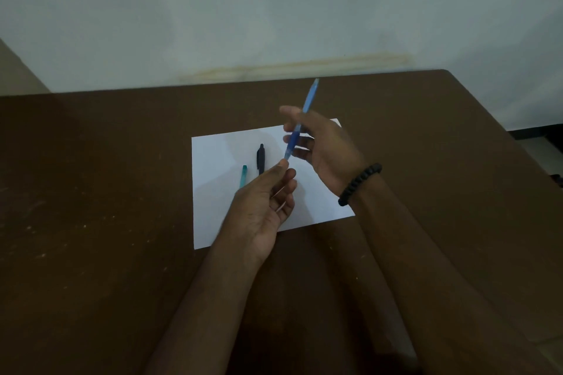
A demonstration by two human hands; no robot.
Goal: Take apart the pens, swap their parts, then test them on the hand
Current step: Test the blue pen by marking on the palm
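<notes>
Both forearms are bare, with no sleeve reaching into view. The right wrist wears a black bracelet (359,184) made of small rounded beads, perhaps matte, though the dim light makes the finish hard to judge.

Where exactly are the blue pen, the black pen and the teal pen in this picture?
blue pen (307,106): head view, on its upper barrel above the fingers.
black pen (260,159): head view, mid-barrel, lying on the paper.
teal pen (243,176): head view, on its visible upper part.
</notes>
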